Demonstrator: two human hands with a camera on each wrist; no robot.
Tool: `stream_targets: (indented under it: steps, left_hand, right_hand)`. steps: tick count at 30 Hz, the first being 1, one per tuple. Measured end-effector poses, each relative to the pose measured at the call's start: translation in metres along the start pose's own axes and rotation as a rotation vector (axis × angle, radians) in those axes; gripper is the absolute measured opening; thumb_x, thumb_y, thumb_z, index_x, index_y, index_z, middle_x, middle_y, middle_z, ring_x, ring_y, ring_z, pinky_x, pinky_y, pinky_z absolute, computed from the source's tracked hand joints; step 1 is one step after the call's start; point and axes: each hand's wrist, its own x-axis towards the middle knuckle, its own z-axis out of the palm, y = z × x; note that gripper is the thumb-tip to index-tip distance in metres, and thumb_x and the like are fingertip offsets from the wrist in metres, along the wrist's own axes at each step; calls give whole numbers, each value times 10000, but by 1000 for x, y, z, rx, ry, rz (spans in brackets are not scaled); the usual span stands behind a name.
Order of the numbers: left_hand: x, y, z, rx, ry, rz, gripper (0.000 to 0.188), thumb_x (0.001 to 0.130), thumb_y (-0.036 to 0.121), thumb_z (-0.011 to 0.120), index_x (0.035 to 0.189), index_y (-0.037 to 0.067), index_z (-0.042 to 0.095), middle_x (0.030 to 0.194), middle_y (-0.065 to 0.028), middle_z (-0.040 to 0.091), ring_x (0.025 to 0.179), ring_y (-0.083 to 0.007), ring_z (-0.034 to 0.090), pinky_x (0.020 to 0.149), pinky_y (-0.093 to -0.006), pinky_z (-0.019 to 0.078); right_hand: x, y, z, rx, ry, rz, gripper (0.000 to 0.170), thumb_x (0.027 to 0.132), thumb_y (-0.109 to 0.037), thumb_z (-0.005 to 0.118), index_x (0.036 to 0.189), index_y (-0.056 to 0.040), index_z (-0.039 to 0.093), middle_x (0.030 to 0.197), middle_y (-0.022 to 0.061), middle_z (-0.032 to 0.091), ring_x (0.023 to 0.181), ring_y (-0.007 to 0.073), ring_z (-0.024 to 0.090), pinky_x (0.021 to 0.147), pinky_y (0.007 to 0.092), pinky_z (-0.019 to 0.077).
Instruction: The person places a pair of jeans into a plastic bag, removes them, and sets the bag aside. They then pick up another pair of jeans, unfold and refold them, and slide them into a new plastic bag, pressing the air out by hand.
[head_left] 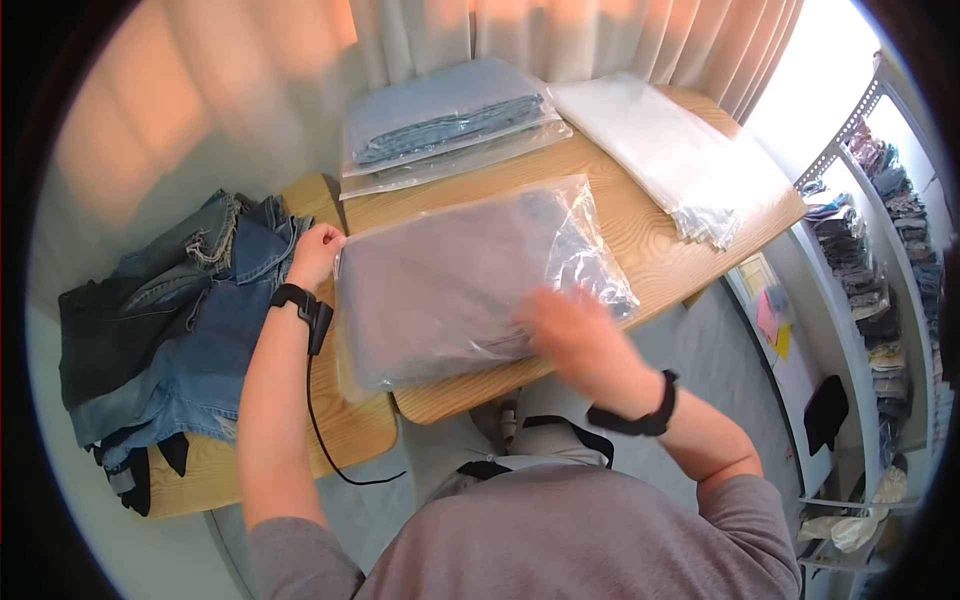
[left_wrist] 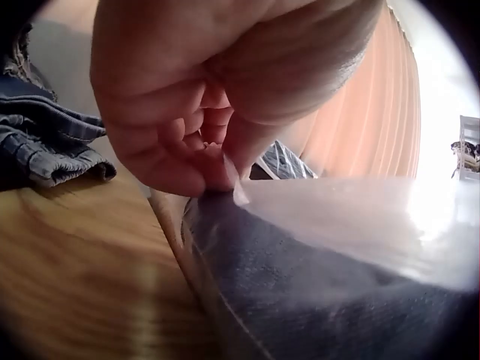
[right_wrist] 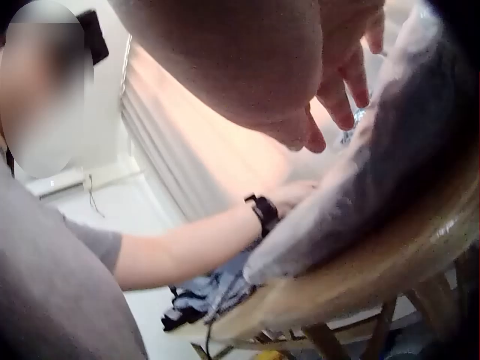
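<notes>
A clear plastic bag (head_left: 440,290) with folded dark denim (left_wrist: 315,300) inside lies flat in front of the person. At its left edge, the left hand (head_left: 317,255) pinches the plastic between thumb and fingers, as the left wrist view shows close up. The right hand (head_left: 578,332), blurred, is over the bag's right front part. In the right wrist view its fingers (right_wrist: 346,97) are extended and loosely spread, with nothing held. Wrinkled, shiny plastic gathers at the bag's right end.
Loose jeans (head_left: 200,320) are heaped on the left side of the wooden table (head_left: 650,290). Behind the bag lies a stack of bagged jeans (head_left: 450,110), with a pile of clear plastic bags (head_left: 660,150) at right. Shelves of folded clothes (head_left: 860,260) stand farther right.
</notes>
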Motion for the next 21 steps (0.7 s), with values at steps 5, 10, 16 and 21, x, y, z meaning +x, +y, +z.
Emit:
stream_targets:
  steps: [5, 10, 16, 21]
  left_hand:
    - [-20, 64, -2, 323, 453, 396, 324, 801, 135, 628, 1097, 23, 558, 1025, -171, 606, 961, -310, 573, 828, -367, 447]
    - [-132, 148, 32, 263, -483, 606, 614, 851, 427, 537, 1356, 116, 377, 1378, -169, 377, 1284, -351, 333, 1044, -479, 276]
    - [-134, 120, 27, 792, -560, 739, 740, 803, 624, 477, 1421, 263, 293, 1499, -89, 195, 1380, -334, 147, 1054, -592, 166]
    - [-125, 118, 29, 726, -605, 712, 749, 781, 615, 517, 1411, 265, 313, 1501, -88, 187, 1381, -351, 121, 1040, -631, 137]
  right_hand:
    - [14, -20, 35, -48, -44, 67, 387, 879, -298, 530, 1249, -190, 501, 1359, 64, 434, 1281, 247, 372, 1034, 479, 278]
    - [25, -4, 29, -77, -99, 54, 431, 887, -348, 508, 1291, -202, 476, 1368, 52, 430, 1283, 247, 368, 1022, 497, 285]
    - [33, 53, 10, -135, -391, -52, 542, 881, -472, 481, 1375, -274, 377, 1464, 64, 285, 1335, 311, 273, 1018, 585, 248]
    - [34, 62, 18, -81, -423, -61, 542, 894, -530, 424, 1371, -276, 383, 1448, 77, 309, 1331, 338, 274, 1014, 591, 261]
